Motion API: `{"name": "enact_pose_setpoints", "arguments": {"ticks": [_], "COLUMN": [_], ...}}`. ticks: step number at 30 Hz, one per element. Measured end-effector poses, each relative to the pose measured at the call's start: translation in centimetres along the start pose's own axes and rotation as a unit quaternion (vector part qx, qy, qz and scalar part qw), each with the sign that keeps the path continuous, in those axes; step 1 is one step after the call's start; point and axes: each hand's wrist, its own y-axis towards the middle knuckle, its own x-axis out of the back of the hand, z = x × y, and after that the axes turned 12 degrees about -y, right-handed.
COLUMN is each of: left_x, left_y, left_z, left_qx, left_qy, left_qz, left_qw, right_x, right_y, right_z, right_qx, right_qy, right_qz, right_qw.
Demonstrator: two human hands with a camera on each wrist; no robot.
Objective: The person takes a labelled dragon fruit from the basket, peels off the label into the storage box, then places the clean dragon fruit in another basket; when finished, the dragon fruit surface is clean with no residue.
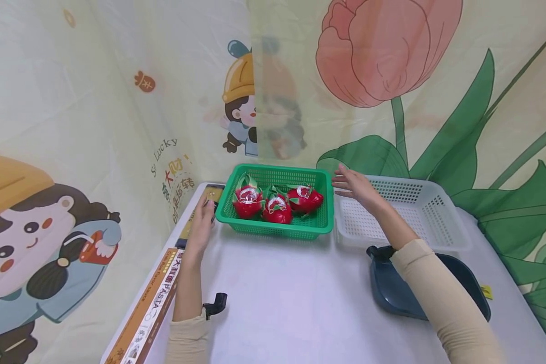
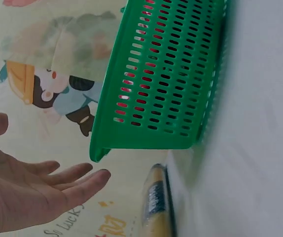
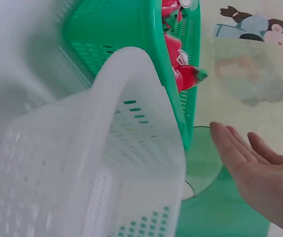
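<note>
A green basket [image 1: 273, 230] stands at the back of the table with three red dragon fruits [image 1: 277, 208] in it, each bearing a white printed label. My left hand [image 1: 202, 222] is just off the basket's left end; in the left wrist view its fingers [image 2: 77, 190] are extended and apart from the rim. Above the gap between the green basket and a white basket [image 1: 441, 222], my right hand [image 1: 357, 187] is held with straight fingers. Seen from the right wrist, that hand [image 3: 260, 170] touches neither basket and holds nothing.
A dark blue bin [image 1: 391, 298] lies under my right forearm, in front of the white basket. Along the left table edge are a long pasta box [image 1: 150, 308] and a yellow-and-dark package [image 1: 213, 193]. Printed curtains [image 1: 291, 126] hang behind the table.
</note>
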Motion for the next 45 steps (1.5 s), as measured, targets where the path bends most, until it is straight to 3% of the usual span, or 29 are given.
{"name": "enact_pose_setpoints", "arguments": {"ticks": [4,8,17,27,30,38,45], "left_x": [0.1,0.3,1.0,1.1,1.1,1.2,1.2], "left_y": [0.1,0.2,0.2,0.5,0.6,0.8,0.7], "left_z": [0.2,0.6,1.9,2.5,2.6,3.0,3.1], "left_qx": [0.027,0.053,0.097,0.118,0.126,0.125,0.120], "left_qy": [-0.071,-0.166,-0.325,-0.438,-0.455,-0.460,-0.458], "left_qz": [-0.013,-0.027,-0.032,-0.053,-0.062,-0.070,-0.077], "left_qw": [0.9970,0.9844,0.9400,0.8896,0.8793,0.8763,0.8774], "right_x": [0.0,-0.3,-1.9,-2.8,-2.9,-3.0,-3.6], "right_y": [1.8,3.5,6.7,9.3,9.9,11.1,11.9], "right_z": [0.4,0.9,1.1,0.9,0.8,0.3,0.4], "right_qx": [-0.029,-0.042,-0.074,-0.124,-0.138,-0.173,-0.189], "right_qy": [0.086,0.113,0.086,0.030,0.019,0.029,-0.055], "right_qz": [0.018,0.025,0.063,0.106,0.121,0.148,0.127], "right_qw": [0.996,0.992,0.992,0.986,0.983,0.973,0.972]}}
